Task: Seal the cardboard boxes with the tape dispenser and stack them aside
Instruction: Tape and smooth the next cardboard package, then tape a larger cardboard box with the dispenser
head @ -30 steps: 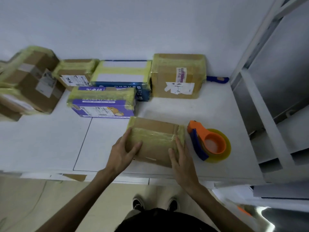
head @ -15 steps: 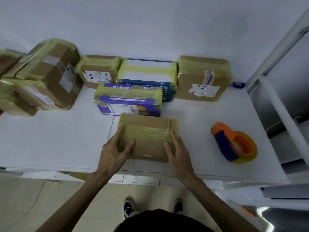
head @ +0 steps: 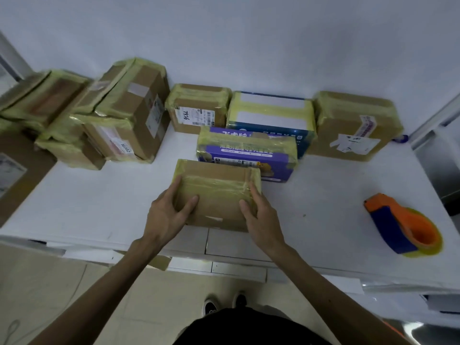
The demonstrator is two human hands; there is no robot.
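Several brown cardboard boxes [head: 82, 125] bound in yellowish tape lie piled at the left end of the white table [head: 323, 202], against the pale wall [head: 224, 41]. Just right of the pile, a small brown box with a white barcode label [head: 196, 109] stands at the wall. Next comes a white-and-blue carton [head: 271, 113] banded with yellow tape. In front of it, touching it, is a purple printed carton [head: 246, 155], also crossed with tape.

In the middle, near the table's front edge, is a flat brown cardboard box [head: 219, 192] with yellowish tape across its top. Its far edge covers the lower front of the purple carton. Whether it rests on the table or is raised off it cannot be told. The left hand [head: 164, 216] grasps its left side, thumb laid on the top face and fingers along the left edge. The right hand [head: 261, 217] grasps the right side likewise, thumb on top, fingers along the taped right edge.

Farther right, at the wall and just beside the white-and-blue carton, stands a large brown cardboard box with torn white labels [head: 348, 125]. An orange-and-blue tape dispenser [head: 398, 227], holding a roll of yellowish tape, lies near the table's right end, well apart from both hands.
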